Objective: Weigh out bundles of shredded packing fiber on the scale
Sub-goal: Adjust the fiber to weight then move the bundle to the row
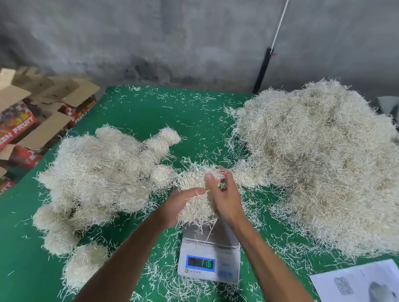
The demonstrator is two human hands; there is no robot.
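Here, nearest the camera, the scale [209, 255] sits on the green table [14, 268], its display showing what looks like 16, though the digits are blurred. A printed sheet [360, 291] lies at the near right corner.

Just above the pan, both hands work one bundle [196, 208] of fiber. The left hand [177, 206] cups it from the left, fingers curled round its side. The right hand [226, 198] grips it from the right, fingertips pinching strands at the top. The bundle's lower strands hang down onto the pan, so whether its weight rests there or in the hands cannot be told.

The step in hand seems to be trimming a portion to weight: the pinch at the top looks like fiber being teased off or tucked in. The next move likely calls for letting go so the bundle sits free on the pan, with no strands trailing onto the table, then reading the display and adding or removing a little.

Farther left lies a pile of rounded bundles [100, 173], probably already weighed. Farther right rises the big loose heap [327, 162], the likely supply. Loose strands litter the table between them. Beyond the left edge sit open fruit cartons [12, 127], and a grey wall [154, 33] closes the back.
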